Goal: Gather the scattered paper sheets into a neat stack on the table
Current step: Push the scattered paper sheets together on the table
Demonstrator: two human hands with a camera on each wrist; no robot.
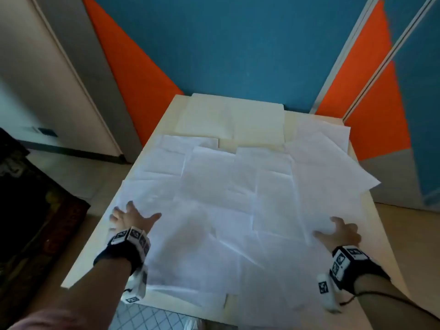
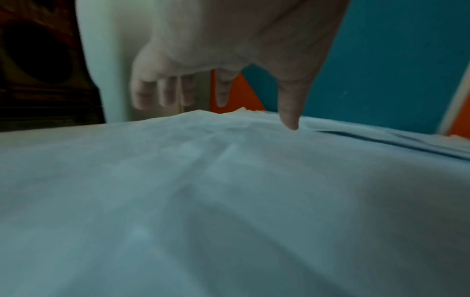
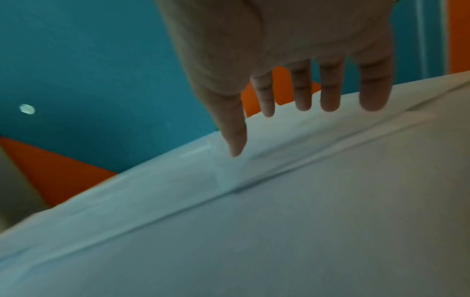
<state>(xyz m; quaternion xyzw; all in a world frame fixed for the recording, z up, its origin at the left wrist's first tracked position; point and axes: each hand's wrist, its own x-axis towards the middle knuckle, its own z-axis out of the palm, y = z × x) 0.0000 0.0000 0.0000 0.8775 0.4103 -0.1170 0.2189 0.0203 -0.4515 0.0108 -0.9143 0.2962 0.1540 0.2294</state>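
Observation:
Several white paper sheets point(image 1: 228, 198) lie scattered and overlapping across most of the pale wooden table point(image 1: 378, 234). My left hand point(image 1: 131, 219) is at the left side of the spread, fingers splayed and straight, over the sheets point(image 2: 229, 180); its thumb tip point(image 2: 292, 124) touches the paper. On the right side my right hand point(image 1: 338, 231) hovers with spread fingers above the sheets point(image 3: 279, 221). In the right wrist view its fingers point(image 3: 330, 100) hang straight and the thumb reaches the paper. Neither hand holds anything.
A cream pile of larger paper point(image 1: 233, 117) lies at the table's far end. Some sheets overhang the right edge point(image 1: 366, 179) and the near edge. Blue and orange wall panels point(image 1: 238, 44) stand behind; a dark cabinet point(image 1: 31, 210) is at the left.

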